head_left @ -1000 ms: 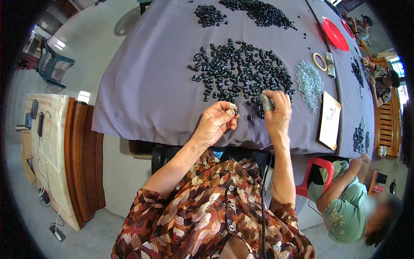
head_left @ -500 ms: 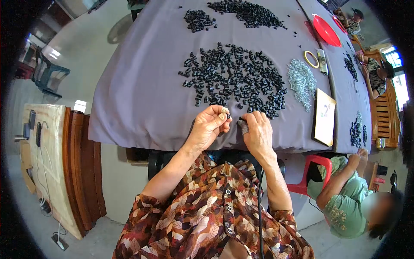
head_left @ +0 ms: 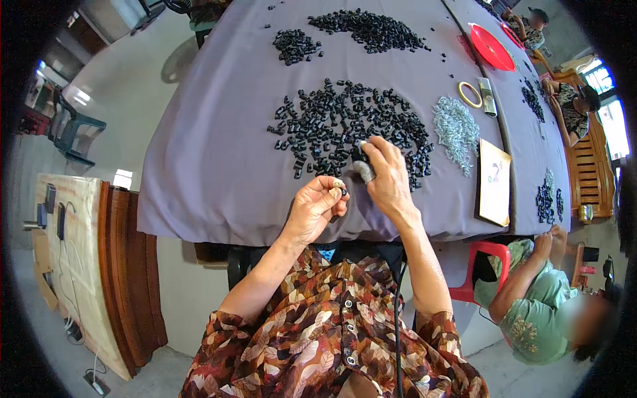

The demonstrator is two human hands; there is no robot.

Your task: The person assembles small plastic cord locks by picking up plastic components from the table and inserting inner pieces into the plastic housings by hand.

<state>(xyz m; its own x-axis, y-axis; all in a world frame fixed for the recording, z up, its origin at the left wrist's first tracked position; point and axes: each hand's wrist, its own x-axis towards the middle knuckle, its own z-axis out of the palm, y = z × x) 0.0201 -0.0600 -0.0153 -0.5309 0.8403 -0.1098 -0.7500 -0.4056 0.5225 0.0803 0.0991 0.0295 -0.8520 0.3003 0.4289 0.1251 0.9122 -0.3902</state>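
My left hand (head_left: pixel 317 211) is closed in a pinch near the front of the table, with a small black plastic piece (head_left: pixel 344 192) at its fingertips. Wrappings cover the ends of its thumb and finger. My right hand (head_left: pixel 390 176) reaches over the near edge of a wide heap of small black plastic pieces (head_left: pixel 352 113). Its thumb, wrapped in grey, and its forefinger close on a black piece (head_left: pixel 358 153), partly hidden by the fingers.
A grey cloth (head_left: pixel 212 146) covers the table. Beyond the heap lie more black pieces (head_left: pixel 371 30). To the right are clear small parts (head_left: pixel 456 129), a tape roll (head_left: pixel 470 95), a board (head_left: pixel 494 182) and a red tray (head_left: pixel 492 46). A person in green (head_left: pixel 537 318) sits at right.
My right hand has moved forward from beside my left hand onto the heap's near edge. My left hand keeps its pinch, and the whole view has shifted slightly.
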